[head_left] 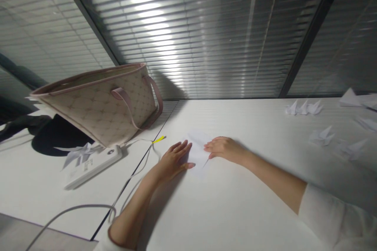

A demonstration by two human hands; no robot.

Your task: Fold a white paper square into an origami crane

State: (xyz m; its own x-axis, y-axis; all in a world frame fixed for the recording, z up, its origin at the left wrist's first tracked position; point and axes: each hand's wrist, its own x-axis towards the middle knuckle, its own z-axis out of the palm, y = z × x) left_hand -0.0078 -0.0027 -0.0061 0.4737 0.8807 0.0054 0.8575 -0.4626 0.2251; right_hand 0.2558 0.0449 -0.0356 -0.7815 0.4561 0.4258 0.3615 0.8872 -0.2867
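Observation:
A sheet of white paper [198,147] lies flat on the white table in front of me, with a crease or loose edge near its lower right. My left hand [173,160] rests on its left side, fingers stretched out and the thumb apart on the lower part. At the right edge, my right hand [226,150] lies with its fingers extended, their tips touching the sheet and the thumb beside the crease. Neither hand visibly grips it. Several folded paper cranes [304,108] stand at the far right.
A patterned tote bag [97,102] with pink handles stands at the left. Before it lie a white device [94,166], another folded paper piece [81,152] and a black item [55,137]. A grey cable [79,206] with a yellow tag [159,139] crosses the table seam. Blinds [206,47] hang behind the table.

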